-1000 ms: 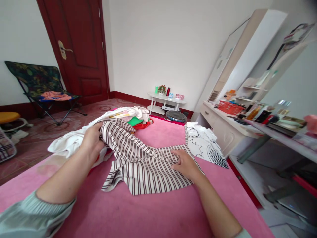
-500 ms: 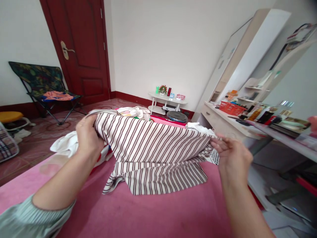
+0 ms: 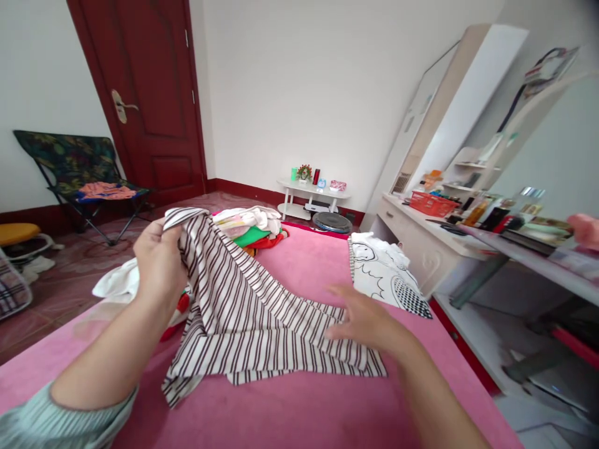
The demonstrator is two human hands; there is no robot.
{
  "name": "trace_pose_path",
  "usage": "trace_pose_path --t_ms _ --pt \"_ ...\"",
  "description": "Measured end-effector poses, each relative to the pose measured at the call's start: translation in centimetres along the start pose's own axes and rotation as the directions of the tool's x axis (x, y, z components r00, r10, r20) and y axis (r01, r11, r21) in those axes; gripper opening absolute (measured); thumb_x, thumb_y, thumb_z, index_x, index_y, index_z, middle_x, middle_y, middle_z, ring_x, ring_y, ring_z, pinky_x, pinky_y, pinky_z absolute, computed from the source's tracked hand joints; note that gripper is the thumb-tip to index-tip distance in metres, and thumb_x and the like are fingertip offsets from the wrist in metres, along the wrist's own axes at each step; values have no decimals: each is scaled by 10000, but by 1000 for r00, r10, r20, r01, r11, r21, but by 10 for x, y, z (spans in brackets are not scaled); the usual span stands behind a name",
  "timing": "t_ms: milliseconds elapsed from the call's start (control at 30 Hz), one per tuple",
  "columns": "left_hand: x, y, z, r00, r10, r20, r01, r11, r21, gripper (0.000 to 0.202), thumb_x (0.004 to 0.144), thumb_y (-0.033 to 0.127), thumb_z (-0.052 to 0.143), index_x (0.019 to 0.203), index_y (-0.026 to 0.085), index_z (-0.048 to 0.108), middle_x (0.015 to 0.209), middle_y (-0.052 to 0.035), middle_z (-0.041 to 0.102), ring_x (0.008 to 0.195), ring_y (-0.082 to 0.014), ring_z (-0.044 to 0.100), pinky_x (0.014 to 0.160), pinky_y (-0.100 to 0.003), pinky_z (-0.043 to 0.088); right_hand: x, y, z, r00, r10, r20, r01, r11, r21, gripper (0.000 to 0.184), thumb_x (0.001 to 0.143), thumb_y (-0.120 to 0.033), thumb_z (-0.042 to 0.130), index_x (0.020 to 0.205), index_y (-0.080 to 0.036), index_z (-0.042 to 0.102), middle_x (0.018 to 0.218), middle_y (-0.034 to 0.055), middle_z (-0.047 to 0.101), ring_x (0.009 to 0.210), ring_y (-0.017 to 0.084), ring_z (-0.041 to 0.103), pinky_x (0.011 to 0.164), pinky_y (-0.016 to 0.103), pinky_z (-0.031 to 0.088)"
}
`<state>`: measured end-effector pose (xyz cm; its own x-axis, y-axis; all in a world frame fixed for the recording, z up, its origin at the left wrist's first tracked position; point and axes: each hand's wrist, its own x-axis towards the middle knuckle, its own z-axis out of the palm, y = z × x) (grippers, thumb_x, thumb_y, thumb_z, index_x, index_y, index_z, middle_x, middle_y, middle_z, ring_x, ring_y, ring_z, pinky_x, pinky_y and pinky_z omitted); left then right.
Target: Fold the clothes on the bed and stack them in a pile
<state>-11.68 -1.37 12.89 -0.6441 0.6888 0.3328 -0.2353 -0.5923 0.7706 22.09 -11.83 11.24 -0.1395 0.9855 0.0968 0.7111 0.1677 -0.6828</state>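
Left hand (image 3: 159, 262) with fingers clenched on a raised corner of a soft brown-and-white striped shirt (image 3: 253, 324), its crumpled length draped across the fuzzy pink bed (image 3: 299, 411), right hand (image 3: 369, 321) flat with fingers released on the cloth, white printed garment (image 3: 384, 274) just beyond.

Left hand (image 3: 159, 262) and right hand (image 3: 367, 321) bare; left forearm ends in pale green ribbed knit sleeve (image 3: 60, 421), pushed up.
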Motion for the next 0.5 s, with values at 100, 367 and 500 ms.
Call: trace_pose_path --t_ms 100,367,500 --pt "1 1 -2 999 46 15 -46 998 36 262 654 151 618 912 112 648 727 12 630 631 -85 531 592 -171 417 4 8 28 989 -87 120 109 975 -193 165 561 -257 776 712 -261 709 809 5 674 717 207 601 636 321 459" --pt "-2 -5 -4 985 158 73 -170 965 202 245 713 236 644 933 129 644 785 15 623 695 -96 514 610 -177 419 13 27 42 967 -81 -243 77 997 -24 195 513 -255 789 652 -303 661 677 17 646 584 210 588 533 363 491" --pt "-2 1 -4 980 198 34 -201 966 160 225 731 236 624 938 149 638 826 18 641 767 -112 561 712 -221 462 18 25 33 927 -101 -360 118 993 24 197 641 -267 696 509 -284 551 631 31 619 514 194 540 535 413 517"
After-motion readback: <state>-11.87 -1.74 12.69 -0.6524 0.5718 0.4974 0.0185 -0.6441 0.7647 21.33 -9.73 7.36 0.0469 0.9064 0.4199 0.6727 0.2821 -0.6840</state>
